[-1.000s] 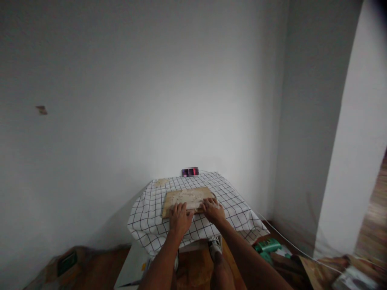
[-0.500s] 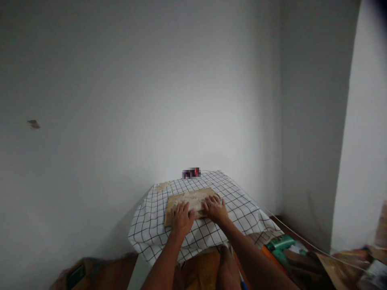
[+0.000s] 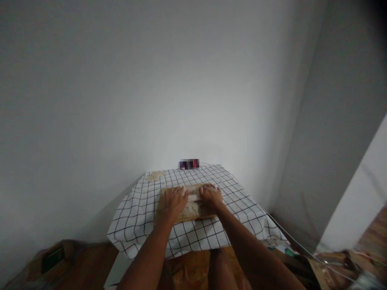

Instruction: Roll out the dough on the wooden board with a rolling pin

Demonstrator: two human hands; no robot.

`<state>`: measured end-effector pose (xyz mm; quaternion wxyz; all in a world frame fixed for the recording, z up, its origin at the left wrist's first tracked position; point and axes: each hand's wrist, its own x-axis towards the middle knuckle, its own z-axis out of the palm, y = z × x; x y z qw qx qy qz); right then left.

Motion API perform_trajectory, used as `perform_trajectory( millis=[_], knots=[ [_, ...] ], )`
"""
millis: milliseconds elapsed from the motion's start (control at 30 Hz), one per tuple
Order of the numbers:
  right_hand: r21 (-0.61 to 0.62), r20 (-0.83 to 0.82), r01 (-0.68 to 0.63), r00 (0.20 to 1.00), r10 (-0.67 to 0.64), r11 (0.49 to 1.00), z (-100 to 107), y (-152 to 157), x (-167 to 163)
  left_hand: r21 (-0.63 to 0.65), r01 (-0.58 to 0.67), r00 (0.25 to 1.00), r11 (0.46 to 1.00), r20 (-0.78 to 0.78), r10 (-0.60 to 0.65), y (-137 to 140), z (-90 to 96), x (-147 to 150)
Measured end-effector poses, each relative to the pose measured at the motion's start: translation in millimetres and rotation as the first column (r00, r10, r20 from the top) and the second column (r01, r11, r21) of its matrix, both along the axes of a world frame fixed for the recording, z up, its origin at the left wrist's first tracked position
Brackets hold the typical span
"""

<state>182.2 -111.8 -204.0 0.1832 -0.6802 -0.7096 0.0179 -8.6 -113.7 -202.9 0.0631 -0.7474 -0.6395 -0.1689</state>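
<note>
A wooden board (image 3: pixel 159 209) lies on a white checked cloth (image 3: pixel 244 213). Across its far half runs a pale, floury roll (image 3: pixel 194 197); I cannot tell whether it is dough or a rolling pin. My left hand (image 3: pixel 175 199) rests on the roll's left part, fingers stretched forward and open. On its right part lies my right hand (image 3: pixel 211 195), fingers laid over it and a little bent. Nearer me, a cracked whitish layer (image 3: pixel 190 210), like dough or flour, covers the board between my forearms.
At the cloth's far edge, against the wall, sits a small blurred-out dark and red object (image 3: pixel 189 164). A beige patch (image 3: pixel 155 175) marks the far left corner. A white cable (image 3: pixel 290 237) trails down the right side. Boxes and clutter (image 3: pixel 335 262) lie low at right.
Both hands have moved forward, away from me, from the board's near part to its far half. The pale roll now shows between them. The view has tilted and shifted slightly.
</note>
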Motion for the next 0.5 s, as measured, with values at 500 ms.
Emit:
perform_trajectory(
  millis=[500],
  knots=[
    [-0.160,-0.031,0.021,0.999,-0.026,0.987,-2,100,4,-0.241,-0.048,0.995,0.969,0.077,0.068,111,1.4,-4]
  ],
)
